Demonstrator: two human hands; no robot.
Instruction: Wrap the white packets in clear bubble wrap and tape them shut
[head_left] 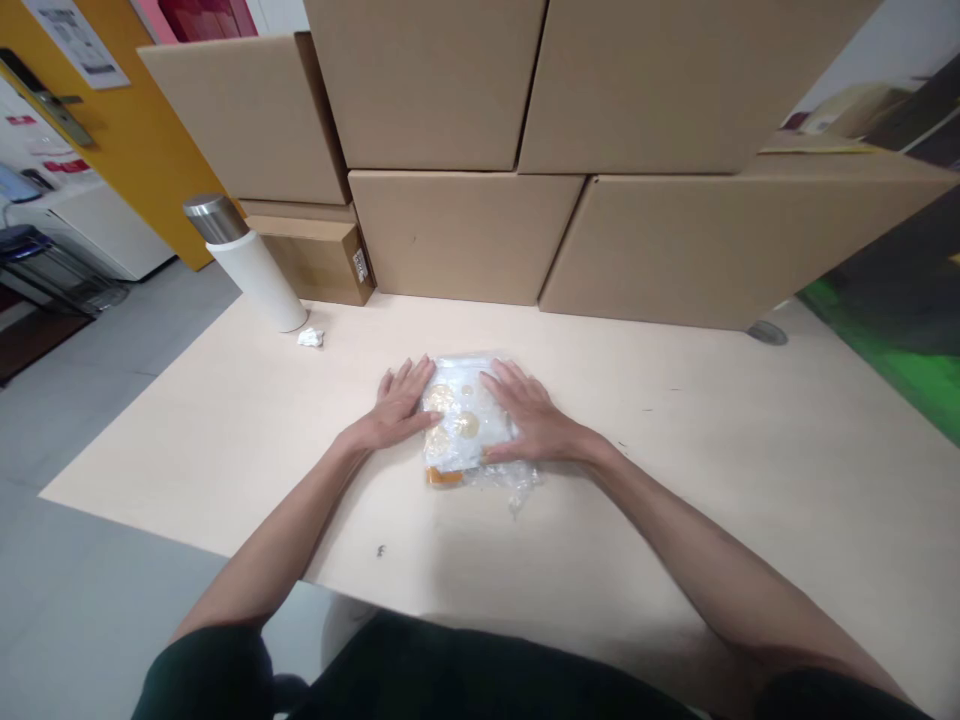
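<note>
A clear plastic-wrapped packet (pixel 466 425), white with yellowish round spots and an orange patch at its lower left corner, lies flat on the table in front of me. My left hand (pixel 401 408) rests along its left edge, fingers stretched out and the thumb reaching onto the wrapping. On the right side, my right hand (pixel 534 415) is spread over the packet, with its thumb low and its fingers near the top edge. Crumpled loose film (pixel 519 483) sticks out at the lower right. What is inside the wrapping cannot be made out clearly.
Stacked cardboard boxes (pixel 465 240) line the back of the pale table (pixel 675 430). A white bottle with a steel cap (pixel 259 285) and a crumpled white scrap (pixel 310 338) stand at the back left, beside a small brown box (pixel 319 262). A dark round object (pixel 767 333) sits at the back right.
</note>
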